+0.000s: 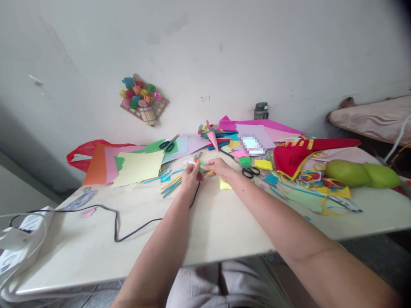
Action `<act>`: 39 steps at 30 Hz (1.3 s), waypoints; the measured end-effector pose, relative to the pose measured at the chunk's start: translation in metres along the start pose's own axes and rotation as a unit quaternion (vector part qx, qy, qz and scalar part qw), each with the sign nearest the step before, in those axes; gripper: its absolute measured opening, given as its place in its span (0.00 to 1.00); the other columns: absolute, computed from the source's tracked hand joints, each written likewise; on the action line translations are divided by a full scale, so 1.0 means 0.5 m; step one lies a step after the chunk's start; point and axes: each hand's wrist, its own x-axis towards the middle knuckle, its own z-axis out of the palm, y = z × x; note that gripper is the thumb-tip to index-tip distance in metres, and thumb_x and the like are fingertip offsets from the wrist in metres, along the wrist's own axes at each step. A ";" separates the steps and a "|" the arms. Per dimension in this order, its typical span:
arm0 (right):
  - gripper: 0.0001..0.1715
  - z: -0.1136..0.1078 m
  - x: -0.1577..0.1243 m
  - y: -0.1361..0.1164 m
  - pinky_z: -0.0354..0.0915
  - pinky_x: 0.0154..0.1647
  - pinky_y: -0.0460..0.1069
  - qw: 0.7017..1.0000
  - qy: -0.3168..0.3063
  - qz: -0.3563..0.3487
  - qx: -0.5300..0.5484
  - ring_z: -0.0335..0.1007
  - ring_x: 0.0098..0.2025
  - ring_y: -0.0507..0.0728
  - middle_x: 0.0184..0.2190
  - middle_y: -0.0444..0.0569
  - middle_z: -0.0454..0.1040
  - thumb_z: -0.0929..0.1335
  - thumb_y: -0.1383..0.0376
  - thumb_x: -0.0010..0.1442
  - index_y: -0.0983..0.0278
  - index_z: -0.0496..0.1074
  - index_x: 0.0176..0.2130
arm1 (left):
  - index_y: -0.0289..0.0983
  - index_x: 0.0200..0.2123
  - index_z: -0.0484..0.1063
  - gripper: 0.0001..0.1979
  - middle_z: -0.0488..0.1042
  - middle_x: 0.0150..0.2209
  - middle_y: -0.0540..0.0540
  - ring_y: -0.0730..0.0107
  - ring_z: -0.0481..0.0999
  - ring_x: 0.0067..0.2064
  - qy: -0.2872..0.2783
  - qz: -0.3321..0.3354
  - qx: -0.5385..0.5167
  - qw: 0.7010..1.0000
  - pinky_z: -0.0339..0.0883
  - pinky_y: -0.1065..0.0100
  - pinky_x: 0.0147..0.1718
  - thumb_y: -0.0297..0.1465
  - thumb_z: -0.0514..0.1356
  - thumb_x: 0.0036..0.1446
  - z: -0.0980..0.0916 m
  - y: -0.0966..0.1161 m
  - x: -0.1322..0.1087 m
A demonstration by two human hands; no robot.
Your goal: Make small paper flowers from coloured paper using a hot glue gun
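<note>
Over the middle of the table, my left hand (pixel 192 173) and my right hand (pixel 217 167) meet, their fingers closed around a small green piece (pixel 202 166). It is too small to tell whether this is paper or clay. Some orange and white bits show just behind the fingers. Left of my left hand lie several thin paper strips (pixel 172 186) in blue and yellow. A yellow packet (pixel 225 184) is under my right wrist. Black-handled scissors (pixel 250 172) lie to the right of that wrist. Behind both hands stands a pink paper cone (pixel 212 140) with colourful paper flowers.
Coloured sheets (pixel 138 168) and another pair of scissors (pixel 168 144) lie at the back left. A black cable (pixel 117 226) crosses the left side to a power strip (pixel 34 229). Rightward are a red cloth (pixel 289 156), paper scraps and green fruits (pixel 348 173). A bottle (pixel 261 111) stands behind.
</note>
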 end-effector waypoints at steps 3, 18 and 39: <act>0.19 -0.001 -0.001 -0.002 0.51 0.22 0.44 1.000 0.005 -0.008 0.005 0.59 0.21 0.47 0.16 0.41 0.64 0.72 0.56 0.35 0.68 0.66 0.21 | 0.37 0.24 0.59 0.18 0.68 0.17 0.52 0.75 0.66 0.17 -0.010 -0.004 -0.004 1.000 0.62 0.72 0.19 0.45 0.58 0.45 0.000 0.002 -0.002; 0.18 -0.005 -0.002 -0.005 0.51 0.21 0.43 1.000 -0.017 0.000 0.010 0.60 0.22 0.47 0.18 0.42 0.65 0.71 0.56 0.38 0.68 0.66 0.22 | 0.37 0.24 0.57 0.16 0.67 0.17 0.52 0.76 0.66 0.16 -0.019 -0.003 -0.007 1.000 0.60 0.73 0.19 0.42 0.58 0.45 -0.004 0.003 0.000; 0.17 -0.006 0.000 -0.008 0.53 0.20 0.43 1.000 -0.006 -0.004 -0.005 0.60 0.21 0.48 0.17 0.44 0.66 0.70 0.57 0.42 0.68 0.66 0.20 | 0.37 0.25 0.57 0.18 0.67 0.17 0.53 0.76 0.66 0.17 -0.024 -0.004 -0.015 1.000 0.61 0.72 0.19 0.44 0.59 0.45 -0.001 0.004 -0.003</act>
